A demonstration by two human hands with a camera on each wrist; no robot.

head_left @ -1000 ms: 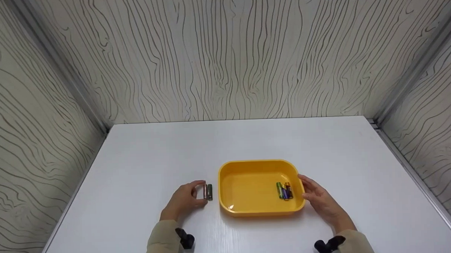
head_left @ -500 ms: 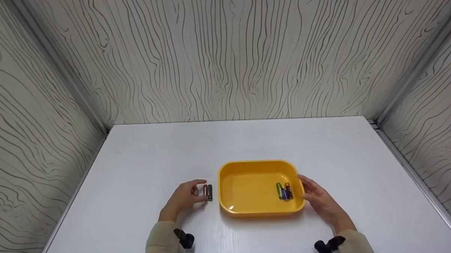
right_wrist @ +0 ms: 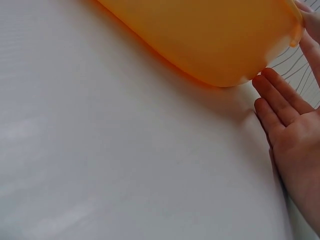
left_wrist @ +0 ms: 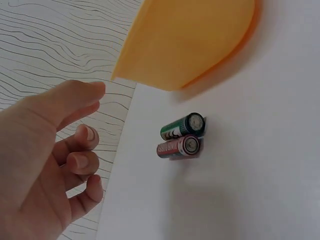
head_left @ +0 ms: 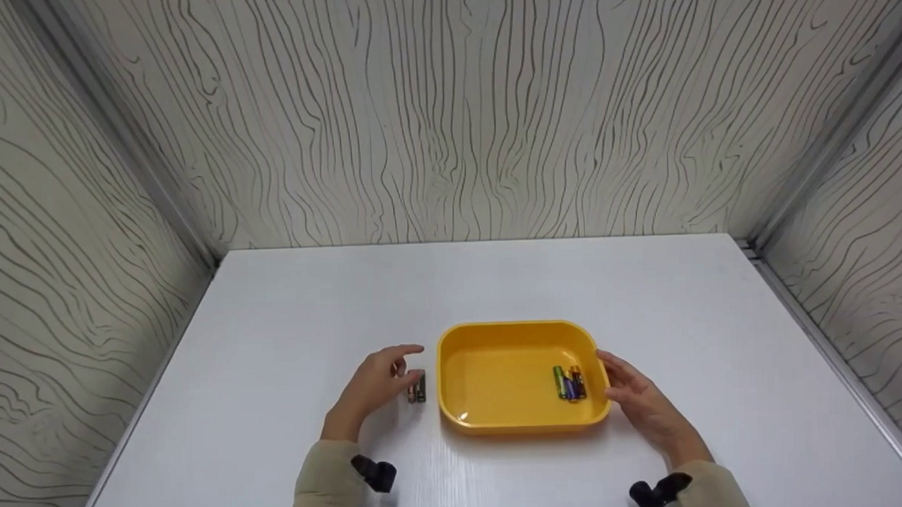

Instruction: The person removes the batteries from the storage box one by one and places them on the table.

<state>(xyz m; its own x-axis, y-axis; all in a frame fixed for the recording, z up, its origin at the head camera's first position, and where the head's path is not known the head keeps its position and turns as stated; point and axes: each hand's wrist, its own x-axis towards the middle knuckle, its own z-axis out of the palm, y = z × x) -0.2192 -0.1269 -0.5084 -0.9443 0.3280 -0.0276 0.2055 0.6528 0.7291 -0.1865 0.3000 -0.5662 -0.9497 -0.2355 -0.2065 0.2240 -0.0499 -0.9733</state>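
Note:
Two batteries lie side by side on the white table, left of a yellow tray (head_left: 502,429): a green battery (left_wrist: 176,127) and a red battery (left_wrist: 175,148). My left hand (head_left: 379,380) hovers over them in the head view, thumb and forefinger apart, holding nothing. Its thumb partly covers the batteries there. Against the tray's right side rests my right hand (head_left: 643,397), its fingers mostly straight and touching the outer wall near the rim. Inside the tray, at the right, several small batteries (head_left: 569,384) lie close together, coloured green, blue and dark with orange.
The white table (head_left: 333,303) runs back to a wall (head_left: 461,118) with a wood-grain pattern. Similar panels stand at both sides, with metal rails along the corners. Black wrist cameras (head_left: 374,472) sit at the sleeves.
My left hand has left the red battery, lifting and shifting slightly right and away from me, with its forefinger straightened. The two batteries, the tray and my right hand have stayed put.

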